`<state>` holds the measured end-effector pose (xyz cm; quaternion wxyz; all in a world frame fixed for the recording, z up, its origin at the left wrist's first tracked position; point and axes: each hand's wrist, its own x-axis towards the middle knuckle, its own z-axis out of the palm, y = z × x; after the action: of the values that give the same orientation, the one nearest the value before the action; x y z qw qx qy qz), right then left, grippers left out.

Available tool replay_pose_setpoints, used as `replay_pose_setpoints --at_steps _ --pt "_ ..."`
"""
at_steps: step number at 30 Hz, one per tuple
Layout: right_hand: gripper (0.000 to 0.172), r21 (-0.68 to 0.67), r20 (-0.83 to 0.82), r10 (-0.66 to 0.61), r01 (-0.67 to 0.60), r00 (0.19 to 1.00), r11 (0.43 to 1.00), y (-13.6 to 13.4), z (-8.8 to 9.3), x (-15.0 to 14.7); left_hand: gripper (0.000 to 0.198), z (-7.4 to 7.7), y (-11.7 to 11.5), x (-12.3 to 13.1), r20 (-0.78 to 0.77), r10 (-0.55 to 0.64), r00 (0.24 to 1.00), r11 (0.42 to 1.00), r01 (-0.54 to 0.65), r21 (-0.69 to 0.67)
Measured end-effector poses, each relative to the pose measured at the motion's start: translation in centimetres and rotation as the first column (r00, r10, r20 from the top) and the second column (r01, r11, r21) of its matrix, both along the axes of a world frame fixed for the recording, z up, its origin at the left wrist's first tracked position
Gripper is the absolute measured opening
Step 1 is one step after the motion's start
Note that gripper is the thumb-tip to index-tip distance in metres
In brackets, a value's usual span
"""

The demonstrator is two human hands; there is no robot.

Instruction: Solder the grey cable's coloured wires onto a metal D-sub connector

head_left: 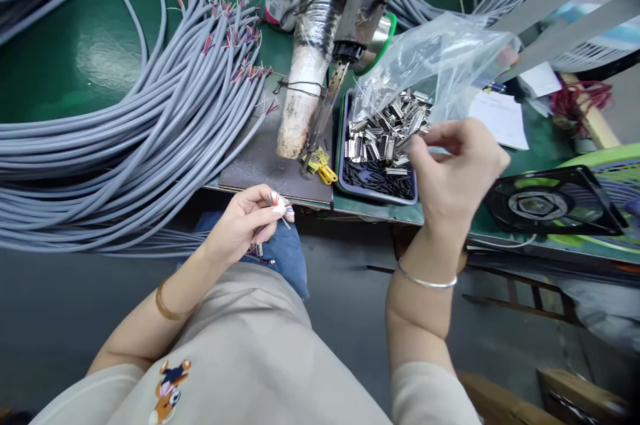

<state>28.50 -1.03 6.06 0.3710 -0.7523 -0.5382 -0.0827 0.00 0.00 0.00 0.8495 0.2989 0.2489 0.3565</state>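
My left hand [245, 222] is closed in a pinch near the table's front edge, holding the stripped end of a thin cable with coloured wires [277, 204]. A small metal connector [256, 250] hangs just below that hand. My right hand [453, 168] is closed at the right edge of a dark tray [375, 182] that holds several silver metal connectors [385, 128]. Its fingertips touch the connector pile and the clear plastic bag [440, 62] lying over it; what they grip I cannot make out.
A big bundle of grey cables [125, 138] with stripped coloured ends covers the green table on the left. A taped hose and nozzle [313, 45] hangs over a dark mat [265, 165]. Yellow clips [323, 168], a small fan [545, 202] and papers [500, 118] lie nearby.
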Motion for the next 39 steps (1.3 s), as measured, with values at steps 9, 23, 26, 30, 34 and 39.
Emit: replay_pose_setpoints --at_steps 9,23,26,30,34,39 --pt "0.017 0.374 -0.662 0.492 -0.319 0.566 0.871 -4.3 -5.5 -9.4 0.021 0.3 -0.6 1.6 -0.105 0.06 0.993 0.987 -0.043 0.155" --pt "0.017 0.371 -0.767 0.488 -0.331 0.418 0.867 -4.3 -6.7 -11.4 0.016 -0.3 -0.4 1.4 -0.184 0.17 0.968 0.913 -0.084 0.4" --pt "0.014 0.337 -0.737 0.482 -0.36 0.475 0.87 -4.6 -6.3 -11.2 0.011 -0.5 -0.4 1.2 -0.216 0.219 0.952 0.853 -0.079 0.516" --pt "0.015 0.287 -0.707 0.434 -0.335 0.558 0.897 -4.8 -5.6 -11.1 0.008 -0.5 -0.3 1.3 -0.246 0.241 0.939 0.81 -0.055 0.583" --pt "0.018 0.288 -0.657 0.401 -0.28 0.638 0.916 -4.8 -5.7 -10.9 0.013 -0.4 0.1 1.6 -0.255 0.253 0.933 0.886 -0.118 0.448" --pt "0.013 0.311 -0.436 0.381 -0.261 0.815 0.914 -4.8 -7.1 -10.8 0.018 0.1 0.6 2.2 -0.298 0.251 0.921 0.934 -0.15 0.324"
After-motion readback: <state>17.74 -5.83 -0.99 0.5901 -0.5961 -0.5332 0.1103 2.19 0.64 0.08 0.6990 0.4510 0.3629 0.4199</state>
